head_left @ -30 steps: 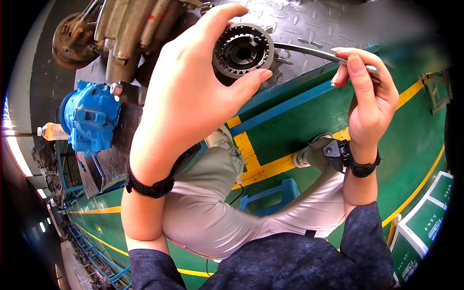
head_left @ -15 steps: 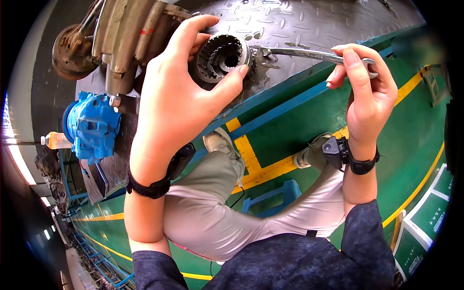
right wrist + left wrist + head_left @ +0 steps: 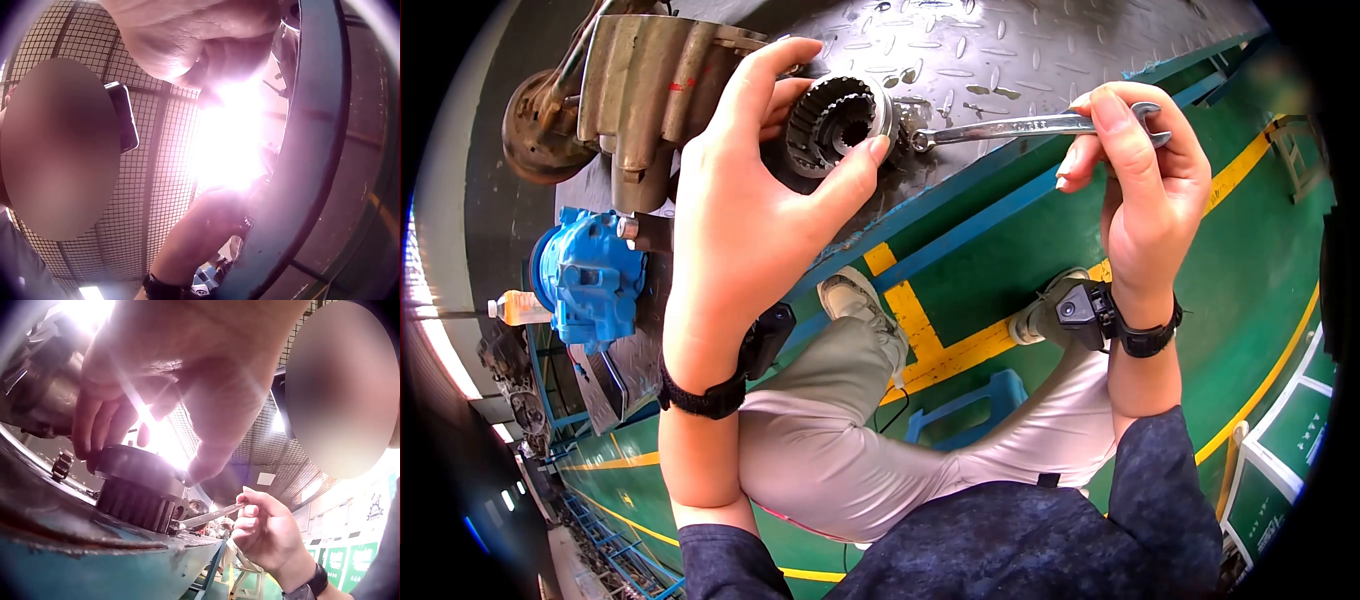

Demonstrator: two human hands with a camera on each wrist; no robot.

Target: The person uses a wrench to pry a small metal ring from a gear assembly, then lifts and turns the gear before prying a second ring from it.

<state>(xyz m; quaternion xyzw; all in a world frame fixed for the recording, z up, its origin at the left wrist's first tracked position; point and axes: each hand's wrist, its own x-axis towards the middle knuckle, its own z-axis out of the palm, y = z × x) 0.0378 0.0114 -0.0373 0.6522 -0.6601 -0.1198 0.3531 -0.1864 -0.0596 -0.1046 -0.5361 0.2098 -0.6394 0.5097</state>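
In the head view, my left hand (image 3: 745, 205) grips a dark ring-shaped gear part (image 3: 803, 128) by its rim, thumb on the near side and fingers on the far side. Its toothed opening faces up. The left wrist view shows the part (image 3: 134, 503) at the metal surface, outer teeth below a smooth rim. My right hand (image 3: 1145, 190) pinches a silver wrench (image 3: 1010, 127) near its open-jawed end. The wrench's ring end lies at the tabletop beside the part; whether they touch, I cannot tell. Glare hides much of the right wrist view.
A large metal housing (image 3: 645, 85) stands at the upper left, with a blue mechanical unit (image 3: 590, 275) and a bottle (image 3: 520, 308) below it. The tread-plate tabletop (image 3: 970, 60) ends at a blue edge. A blue stool (image 3: 970, 405) is on the green floor.
The gear part and my left hand have moved left and slightly down in the head view. The wrench's far end has shifted left too, and its ring end now shows. Both grips remain.
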